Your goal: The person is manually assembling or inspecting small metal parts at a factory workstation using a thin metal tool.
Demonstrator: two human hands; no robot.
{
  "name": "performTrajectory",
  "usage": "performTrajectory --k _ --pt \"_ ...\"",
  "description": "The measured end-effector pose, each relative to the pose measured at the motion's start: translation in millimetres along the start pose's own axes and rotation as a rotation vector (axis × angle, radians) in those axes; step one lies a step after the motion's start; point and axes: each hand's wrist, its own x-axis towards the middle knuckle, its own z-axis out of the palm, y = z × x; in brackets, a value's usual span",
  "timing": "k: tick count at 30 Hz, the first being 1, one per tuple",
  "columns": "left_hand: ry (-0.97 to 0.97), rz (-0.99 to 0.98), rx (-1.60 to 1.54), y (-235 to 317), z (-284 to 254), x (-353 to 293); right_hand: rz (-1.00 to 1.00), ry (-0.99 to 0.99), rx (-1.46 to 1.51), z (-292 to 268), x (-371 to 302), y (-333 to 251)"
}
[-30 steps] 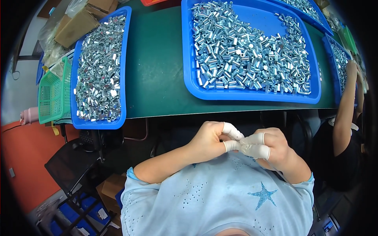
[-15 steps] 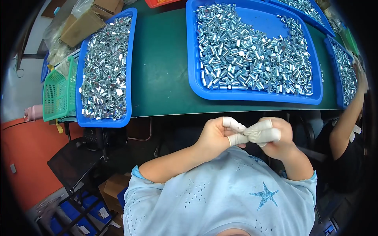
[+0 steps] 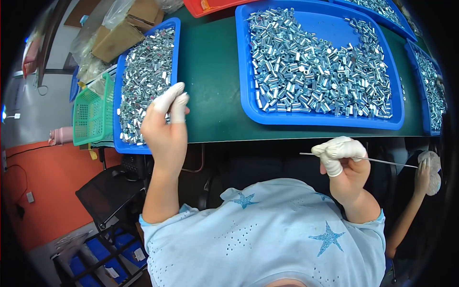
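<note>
rod [image 3: 389, 163], thin, silvery, long; right hand [image 3: 351, 176] pinching it, fingers [image 3: 343, 149] white-covered

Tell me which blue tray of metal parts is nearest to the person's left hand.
The leftmost tray, beside the green basket: the left hand overlaps its right rim here; the large middle tray and others sit farther right.

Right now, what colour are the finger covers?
The finger covers are white, best seen in the head view.
</note>
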Motion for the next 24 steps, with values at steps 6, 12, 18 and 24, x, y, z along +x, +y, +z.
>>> performTrajectory --k 6,12,18,24 --pt "-0.336 0.043 0.578 -27 11 11 0.044 -0.037 0.018 -4 -7 5" --pt "-0.234 -0.003 0.406 -8 10 10 0.107 -0.039 0.047 -13 -16 7" --pt "-0.395 -0.409 -1.03 38 50 -51 0.029 -0.021 -0.048 -22 -14 -1" --pt "-0.661 -0.67 -1.418 36 96 -69 -0.145 -0.118 -0.375 -31 -11 -10"
